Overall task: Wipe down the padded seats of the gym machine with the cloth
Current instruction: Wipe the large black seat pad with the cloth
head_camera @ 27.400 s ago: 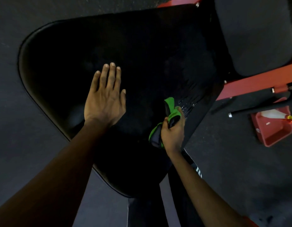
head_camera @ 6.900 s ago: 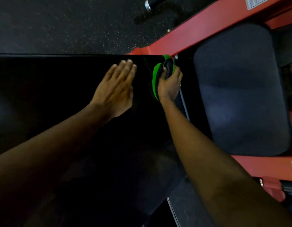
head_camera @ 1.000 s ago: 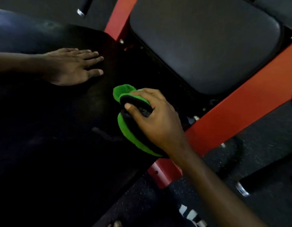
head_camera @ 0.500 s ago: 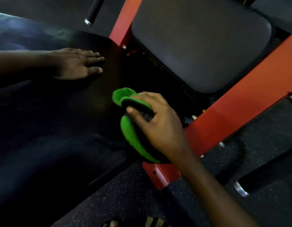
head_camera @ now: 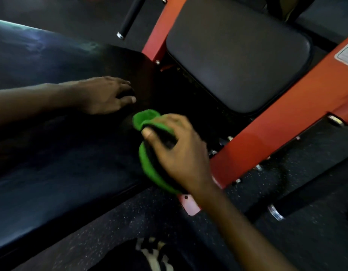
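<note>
right fingers (head_camera: pixel 172 120): clamped on the cloth (head_camera: pixel 147 169), thumb hooked over the left side and the rest wrapped over the top. My guess is the tight grip is there so the wad doesn't unroll mid-stroke.
right hand (head_camera: pixel 179 153): knuckles up, palm pushing the cloth down. Looks like a scrubbing hold, not a carrying one.
cloth position: right at the right-hand edge of the big pad (head_camera: pixel 61 143), partly hanging over the gap next to the red frame (head_camera: pixel 276 124). It's touching the pad there as far as I can tell.
cloth shape: bunched into a fat fold, green outside, dark layer inside.
cloth long axis: runs far to near and drifts a bit right at the near end. One green lobe pokes out past the fingertips on the far side, the other end sticks out under the wrist.
left fingers (head_camera: pixel 122 83): relaxed, slightly apart, holding nothing.
left hand (head_camera: pixel 102 94): lying on the big pad just left of and beyond the cloth. Pretty sure it's a brace while leaning in.
smaller pad (head_camera: pixel 237 55): far right, between the red rails, nothing on it. Probably the one left to do.
floor (head_camera: pixel 130 222): dark speckled rubber, with a black bar (head_camera: pixel 130 16) on the far side.
</note>
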